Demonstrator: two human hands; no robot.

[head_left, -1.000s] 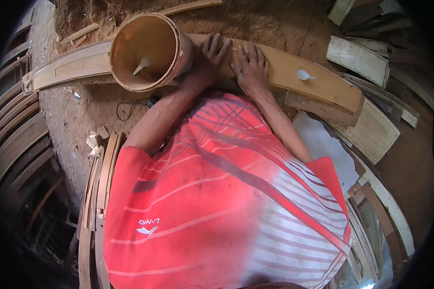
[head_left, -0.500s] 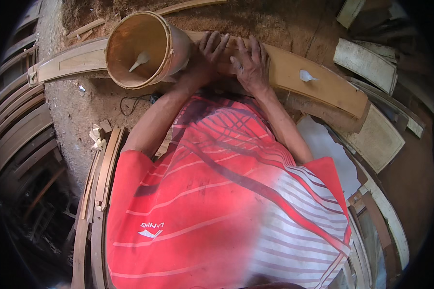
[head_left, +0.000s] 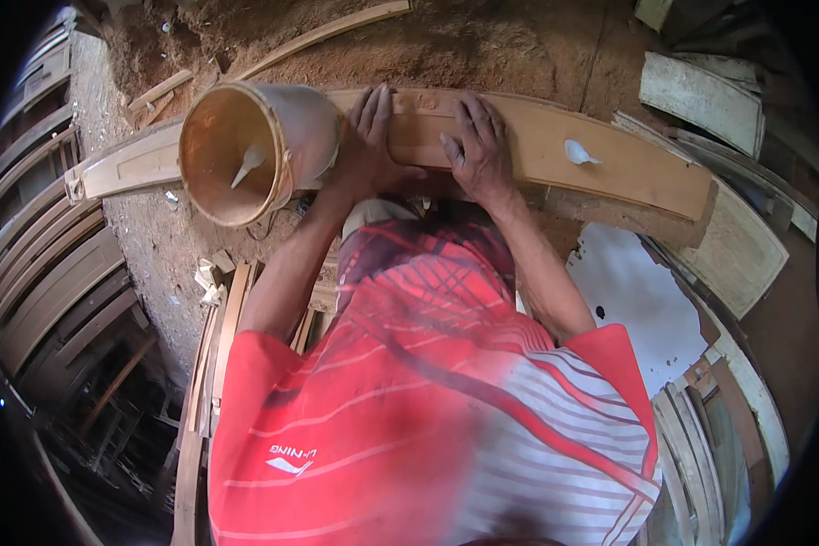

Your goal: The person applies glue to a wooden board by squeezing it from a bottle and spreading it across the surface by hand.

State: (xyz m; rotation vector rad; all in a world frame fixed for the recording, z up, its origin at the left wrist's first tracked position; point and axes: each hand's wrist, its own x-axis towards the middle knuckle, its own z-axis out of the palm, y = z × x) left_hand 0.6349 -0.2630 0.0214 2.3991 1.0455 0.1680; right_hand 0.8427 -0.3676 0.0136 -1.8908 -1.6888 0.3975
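Note:
A long tan wooden panel (head_left: 555, 141) lies across in front of me. My left hand (head_left: 366, 136) rests on it beside the bucket, fingers stretched toward the far edge and thumb out to the right. My right hand (head_left: 482, 146) lies flat on the panel a short way right, its fingers over the top and its thumb apart. Tipped toward me, a dusty pale plastic bucket (head_left: 309, 136) stands close by my left hand. Inside it is a white cone-shaped nozzle (head_left: 249, 164). Another white nozzle (head_left: 578, 152) sits on the panel, to the right of my right hand.
Curved wooden pieces (head_left: 59, 273) are stacked at the left. Thin strips (head_left: 232, 337) lie by my left elbow. At right are pale panels (head_left: 701, 100) and a white sheet (head_left: 637, 300). A loose strip (head_left: 328, 35) lies on the brown ground beyond the panel.
The view has tilted, so the panel and bucket appear lower. My left hand has slid left, widening the gap between my hands. Both hands stay on the panel.

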